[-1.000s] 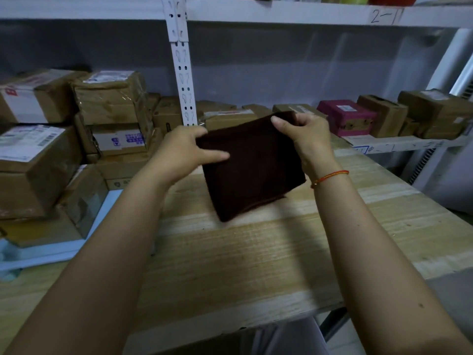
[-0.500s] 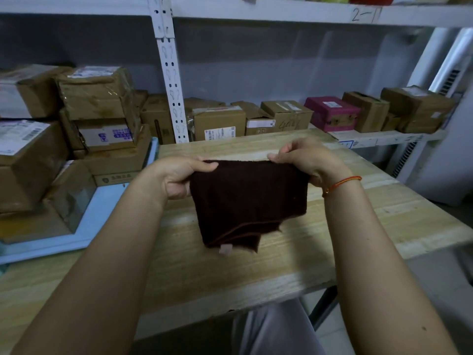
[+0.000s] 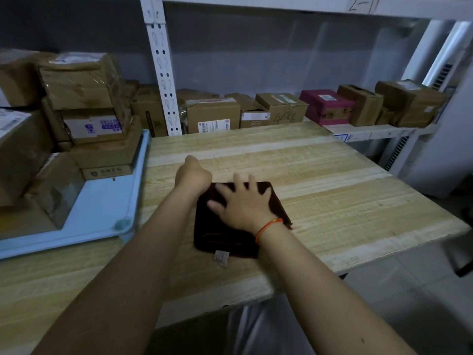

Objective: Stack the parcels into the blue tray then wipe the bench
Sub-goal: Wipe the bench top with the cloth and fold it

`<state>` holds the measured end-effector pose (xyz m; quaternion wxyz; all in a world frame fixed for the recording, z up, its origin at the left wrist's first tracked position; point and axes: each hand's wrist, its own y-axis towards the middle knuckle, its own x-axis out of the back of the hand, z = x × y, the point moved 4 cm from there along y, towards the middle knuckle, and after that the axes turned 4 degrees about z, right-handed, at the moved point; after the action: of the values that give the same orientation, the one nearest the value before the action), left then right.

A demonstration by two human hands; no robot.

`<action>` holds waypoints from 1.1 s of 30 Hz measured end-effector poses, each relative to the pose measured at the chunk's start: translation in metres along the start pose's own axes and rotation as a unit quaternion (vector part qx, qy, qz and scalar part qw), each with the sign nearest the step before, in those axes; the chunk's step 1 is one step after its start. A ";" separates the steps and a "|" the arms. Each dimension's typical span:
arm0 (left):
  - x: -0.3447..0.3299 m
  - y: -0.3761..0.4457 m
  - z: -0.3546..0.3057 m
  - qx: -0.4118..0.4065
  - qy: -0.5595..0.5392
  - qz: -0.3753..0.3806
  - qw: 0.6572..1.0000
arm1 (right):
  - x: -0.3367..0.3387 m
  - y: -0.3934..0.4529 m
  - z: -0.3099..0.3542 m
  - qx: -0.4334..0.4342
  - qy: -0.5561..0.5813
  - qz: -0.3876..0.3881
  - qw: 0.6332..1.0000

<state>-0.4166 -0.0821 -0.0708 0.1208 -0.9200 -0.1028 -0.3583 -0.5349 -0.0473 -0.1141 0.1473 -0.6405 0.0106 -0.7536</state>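
Observation:
A folded dark brown cloth (image 3: pixel 225 234) lies flat on the wooden bench (image 3: pixel 332 196), with a small white tag at its near edge. My right hand (image 3: pixel 243 203) presses down on top of it, palm flat and fingers spread. My left hand (image 3: pixel 193 175) is curled at the cloth's far left corner and appears to pinch it; its fingers are hidden under the hand. At the left, the blue tray (image 3: pixel 102 213) holds several brown cardboard parcels (image 3: pixel 87 98) stacked in layers.
Behind the bench, a low shelf carries a row of cardboard boxes (image 3: pixel 212 115) and a pink box (image 3: pixel 326 106). A white perforated shelf post (image 3: pixel 161 65) rises at the bench's back left. The bench's front edge and right corner drop to a tiled floor.
The cloth was held up in the air between both hands; it now lies on the bench. My right hand has let go and flattened on top of it.

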 end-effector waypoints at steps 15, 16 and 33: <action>-0.011 -0.011 -0.018 -0.016 -0.040 0.016 0.999 | -0.012 0.015 -0.109 -0.172 0.041 0.006 0.984; -0.013 -0.011 -0.020 -0.020 -0.042 0.021 0.999 | -0.010 0.018 -0.118 -0.189 0.047 0.005 0.981; 0.018 0.020 -0.028 -0.042 -0.105 -0.013 0.994 | 0.002 0.110 -0.049 -0.107 0.022 0.012 0.994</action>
<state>-0.4159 -0.1071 -0.0413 0.0662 -0.9554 -0.1117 -0.2652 -0.5596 -0.1614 -0.1433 0.0865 -0.6361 0.1015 -0.7600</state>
